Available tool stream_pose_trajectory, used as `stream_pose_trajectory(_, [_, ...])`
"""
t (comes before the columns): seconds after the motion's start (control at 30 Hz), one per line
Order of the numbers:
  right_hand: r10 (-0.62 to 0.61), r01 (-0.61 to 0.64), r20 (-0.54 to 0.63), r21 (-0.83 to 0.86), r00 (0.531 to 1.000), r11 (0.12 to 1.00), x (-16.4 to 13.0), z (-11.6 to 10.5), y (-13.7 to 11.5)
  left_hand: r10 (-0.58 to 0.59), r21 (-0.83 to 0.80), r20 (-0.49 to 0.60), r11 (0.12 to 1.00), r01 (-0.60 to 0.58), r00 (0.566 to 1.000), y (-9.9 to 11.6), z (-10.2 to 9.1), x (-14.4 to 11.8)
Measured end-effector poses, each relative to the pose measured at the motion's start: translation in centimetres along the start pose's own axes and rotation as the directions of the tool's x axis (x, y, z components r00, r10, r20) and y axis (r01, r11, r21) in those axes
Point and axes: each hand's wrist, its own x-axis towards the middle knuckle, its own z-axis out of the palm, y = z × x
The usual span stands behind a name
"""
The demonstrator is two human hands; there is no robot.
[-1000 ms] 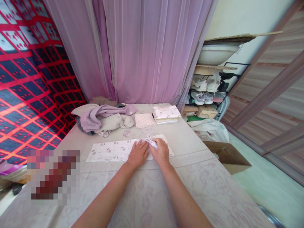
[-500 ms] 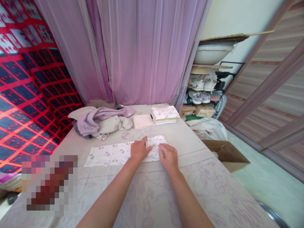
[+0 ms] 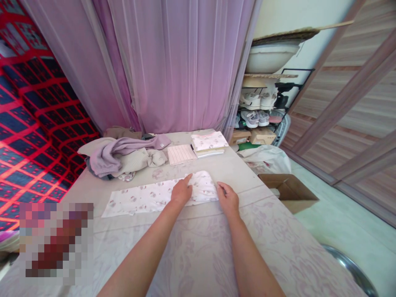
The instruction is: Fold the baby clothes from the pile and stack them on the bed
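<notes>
A white garment [image 3: 142, 197] with a small scattered print lies folded into a long flat strip across the bed, its right end doubled over. My left hand [image 3: 182, 190] rests on top of this strip near the doubled part, fingers stretched out and the index pointing away from me. At the right end, my right hand [image 3: 229, 200] has its fingers curled, thumb and index meeting at the cloth's edge. Behind the strip are a folded striped cloth [image 3: 182, 154] and a short stack topped by a folded printed cloth [image 3: 208, 141].
Rumpled clothes, including a mauve garment [image 3: 107, 159], are heaped at the back left. Purple curtains [image 3: 179, 70] hang behind the bed. To the right stand a shoe rack [image 3: 274, 109], an open cardboard box [image 3: 293, 202] and a metal basin [image 3: 349, 264] on the floor.
My right hand has slid right, off the top of the garment to its right edge, uncovering the doubled end. The left hand stays on the cloth. The whole view has shifted slightly.
</notes>
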Motion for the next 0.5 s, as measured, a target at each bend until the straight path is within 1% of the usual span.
stream_pose_trajectory(0.13, [-0.057,0.065,0.085,-0.092,0.995,0.994,-0.1,-0.2,-0.1,-0.004,0.083,0.008,0.997,0.003,1.000,-0.6,-0.2,-0.6])
stream_pose_trajectory(0.23, [-0.089,0.111,0.123,-0.193,0.988,0.975,-0.3,-0.4,-0.3,-0.010,0.148,-0.055,0.989,0.018,0.998,-0.5,-0.3,-0.8])
stream_pose_trajectory(0.27, [-0.089,0.117,0.129,-0.227,0.988,0.967,-0.2,-0.4,-0.5,0.008,0.181,-0.084,0.983,0.007,0.996,-0.3,-0.3,-0.8])
stream_pose_trajectory(0.3, [-0.093,0.126,0.140,-0.257,0.986,0.958,-0.1,-0.4,-0.8,0.052,0.218,-0.103,0.975,-0.029,0.993,-0.2,-0.2,-0.8])
stream_pose_trajectory(0.33, [-0.107,0.148,0.157,-0.280,0.982,0.948,0.1,-0.3,-1.3,0.122,0.254,-0.102,0.963,-0.092,0.987,-0.1,-0.2,-0.8])
stream_pose_trajectory(0.4, [-0.162,0.225,0.219,-0.308,0.962,0.924,0.8,0.1,-2.7,0.273,0.297,-0.037,0.922,-0.250,0.961,0.0,0.0,-0.6])
stream_pose_trajectory(0.43, [-0.196,0.278,0.268,-0.312,0.943,0.908,1.2,0.4,-3.5,0.324,0.303,0.009,0.900,-0.312,0.946,0.0,0.1,-0.5])
stream_pose_trajectory(0.47, [-0.214,0.318,0.320,-0.318,0.923,0.893,1.7,0.8,-4.3,0.352,0.301,0.052,0.887,-0.351,0.935,-0.1,0.3,-0.4])
stream_pose_trajectory(0.5, [-0.220,0.354,0.386,-0.323,0.896,0.878,2.1,1.3,-5.1,0.357,0.295,0.083,0.883,-0.366,0.930,-0.2,0.5,-0.3])
